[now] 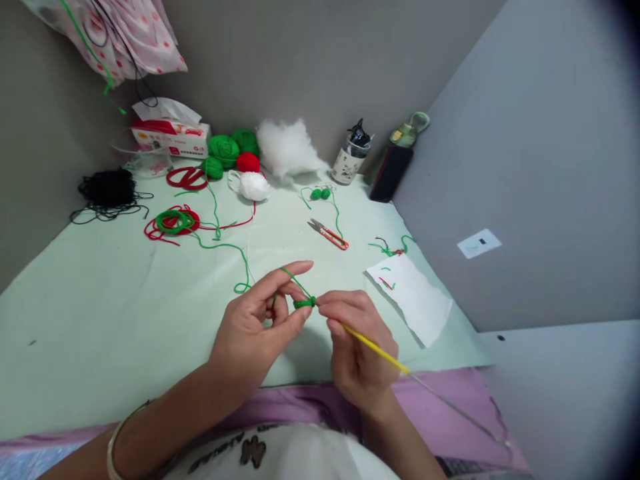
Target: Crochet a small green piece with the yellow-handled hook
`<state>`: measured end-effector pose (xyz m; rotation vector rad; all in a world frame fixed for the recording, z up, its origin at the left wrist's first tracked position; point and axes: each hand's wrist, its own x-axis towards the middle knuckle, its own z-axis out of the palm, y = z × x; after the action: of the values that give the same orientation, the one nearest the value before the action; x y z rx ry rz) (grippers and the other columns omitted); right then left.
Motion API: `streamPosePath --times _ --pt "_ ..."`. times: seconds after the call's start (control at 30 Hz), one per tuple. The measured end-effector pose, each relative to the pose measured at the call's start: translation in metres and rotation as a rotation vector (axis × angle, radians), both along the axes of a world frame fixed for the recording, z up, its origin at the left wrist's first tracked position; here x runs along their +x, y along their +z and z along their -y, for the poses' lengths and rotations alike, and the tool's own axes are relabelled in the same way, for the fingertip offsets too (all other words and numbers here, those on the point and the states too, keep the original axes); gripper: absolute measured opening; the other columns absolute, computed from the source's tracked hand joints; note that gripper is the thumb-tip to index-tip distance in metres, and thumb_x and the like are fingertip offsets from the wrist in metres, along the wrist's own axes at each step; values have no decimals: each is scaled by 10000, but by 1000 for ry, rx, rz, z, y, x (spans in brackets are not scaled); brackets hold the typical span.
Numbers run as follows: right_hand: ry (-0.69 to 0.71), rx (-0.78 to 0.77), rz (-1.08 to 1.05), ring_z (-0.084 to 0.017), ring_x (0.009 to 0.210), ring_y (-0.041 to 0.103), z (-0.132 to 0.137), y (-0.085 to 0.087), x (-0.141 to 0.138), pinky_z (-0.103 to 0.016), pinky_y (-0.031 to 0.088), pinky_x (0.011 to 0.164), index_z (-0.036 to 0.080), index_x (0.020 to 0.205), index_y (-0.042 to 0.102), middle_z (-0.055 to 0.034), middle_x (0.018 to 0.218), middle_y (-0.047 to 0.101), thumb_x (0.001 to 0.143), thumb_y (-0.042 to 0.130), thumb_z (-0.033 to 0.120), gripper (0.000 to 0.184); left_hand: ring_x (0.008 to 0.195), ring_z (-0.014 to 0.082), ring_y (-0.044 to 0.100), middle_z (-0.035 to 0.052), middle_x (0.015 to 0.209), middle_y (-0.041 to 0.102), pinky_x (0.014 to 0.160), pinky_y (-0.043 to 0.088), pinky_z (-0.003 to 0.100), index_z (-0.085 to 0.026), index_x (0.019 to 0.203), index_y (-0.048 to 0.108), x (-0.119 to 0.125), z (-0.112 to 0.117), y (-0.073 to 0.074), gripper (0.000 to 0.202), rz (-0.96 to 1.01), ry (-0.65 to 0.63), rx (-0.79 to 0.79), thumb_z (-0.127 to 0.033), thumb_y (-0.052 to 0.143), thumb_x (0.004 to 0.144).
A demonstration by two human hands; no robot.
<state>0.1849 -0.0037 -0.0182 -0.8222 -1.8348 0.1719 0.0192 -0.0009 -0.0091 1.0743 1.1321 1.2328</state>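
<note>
My left hand pinches a small green crocheted piece, with green yarn running over its raised forefinger and trailing back across the table. My right hand is closed round a yellow-handled crochet hook, whose tip meets the green piece. Both hands hover just above the pale green table cover, near its front edge.
Orange-handled snips lie behind the hands. Red and green yarn coils, yarn balls, white stuffing, a tissue box, black cord, a pen cup, a bottle and a white sheet surround them.
</note>
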Motion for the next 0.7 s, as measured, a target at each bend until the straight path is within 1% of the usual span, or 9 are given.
streamPosePath --times 0.1,0.2,0.23,0.3,0.37,0.47,0.53,0.6,0.7 --pt "-62 29 98 -192 910 720 1 -6 1 -333 609 728 257 1229 689 -65 1003 741 1016 562 92 298 598 72 438 -30 865 645 597 456 191 -305 1260 800 1 -1 3 460 102 -40 -37 -201 872 818" --pt "-124 105 190 -209 998 729 2 -13 2 -336 616 743 288 1298 706 -83 1106 735 997 622 97 366 519 47 347 -48 789 594 442 325 161 -260 1324 756 -2 -5 5 532 362 -177 -226 -256 897 811" --pt "-116 98 155 -213 1003 732 2 -14 1 -343 618 751 296 1295 713 -81 1112 737 998 623 101 367 491 37 289 -66 728 546 417 280 154 -234 1320 754 -3 -7 5 521 447 -224 -296 -266 894 819" --pt "-82 9 -22 -206 945 732 1 -13 1 -353 615 752 298 1235 740 -64 1056 750 1014 599 113 321 470 23 186 -101 636 438 405 225 142 -189 1264 777 -7 -10 4 436 561 -274 -373 -253 876 844" --pt "-30 -121 -267 -186 824 706 -2 -10 -1 -345 596 705 286 1133 765 -38 936 746 1039 570 143 259 471 12 166 -99 638 437 411 213 135 -184 1201 804 -9 -12 4 352 584 -261 -360 -219 863 856" --pt "78 -288 -494 -168 740 673 -7 -5 -5 -323 564 639 270 1021 785 -27 871 734 1057 582 206 216 479 -4 242 -47 786 575 408 223 134 -233 1154 830 -8 -11 4 315 539 -258 -297 -216 878 842" --pt "132 -340 -492 -187 833 716 -9 -4 -7 -333 586 691 270 1022 796 -39 926 770 1050 612 224 192 495 -2 284 -18 879 635 407 236 133 -264 1142 840 -5 -9 3 302 517 -290 -269 -240 883 845" --pt "127 -343 -469 -196 904 738 -9 -5 -8 -338 603 739 271 1045 801 -44 968 796 1047 621 218 188 506 4 308 0 922 673 411 255 133 -281 1135 847 -4 -7 2 279 507 -315 -254 -258 876 859" --pt "84 -358 -462 -177 822 729 -6 -6 -8 -323 602 698 271 1049 797 -33 942 792 1052 606 209 200 521 18 338 3 922 690 423 297 140 -292 1121 855 -2 -6 0 263 465 -276 -227 -264 877 860"
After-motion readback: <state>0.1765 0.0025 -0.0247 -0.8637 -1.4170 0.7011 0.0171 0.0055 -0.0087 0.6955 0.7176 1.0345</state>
